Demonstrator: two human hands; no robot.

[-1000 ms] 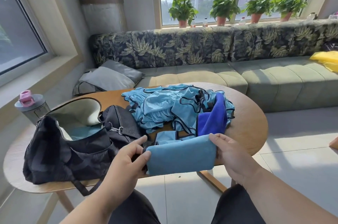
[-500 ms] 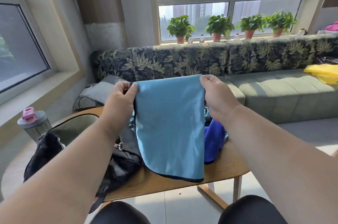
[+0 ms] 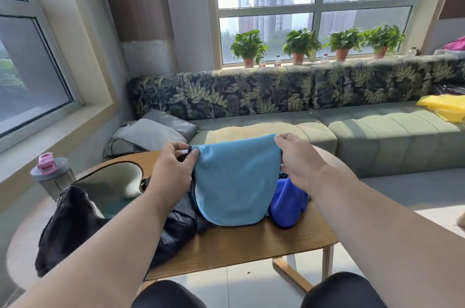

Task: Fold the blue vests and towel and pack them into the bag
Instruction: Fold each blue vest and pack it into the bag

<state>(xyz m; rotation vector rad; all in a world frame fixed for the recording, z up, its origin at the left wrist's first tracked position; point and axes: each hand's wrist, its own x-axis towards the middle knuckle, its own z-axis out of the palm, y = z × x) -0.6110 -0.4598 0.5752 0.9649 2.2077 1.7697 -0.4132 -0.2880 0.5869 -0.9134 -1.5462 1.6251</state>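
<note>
Both hands hold up one light blue towel (image 3: pixel 235 182) over the middle of the table (image 3: pixel 251 244). The left hand (image 3: pixel 173 171) pinches its upper left corner between thumb and fingers, and the right hand (image 3: pixel 299 164) grips the upper right corner with curled fingers. The towel hangs down between them and its lower edge touches the tabletop near the front edge. A dark blue cloth (image 3: pixel 288 203) lies just beside it on the right, partly under the right hand. The black bag (image 3: pixel 75 222) stands open at the left end of the table, with something light blue inside. A bottle (image 3: pixel 51 177) with a pink lid stands behind the bag.
</note>
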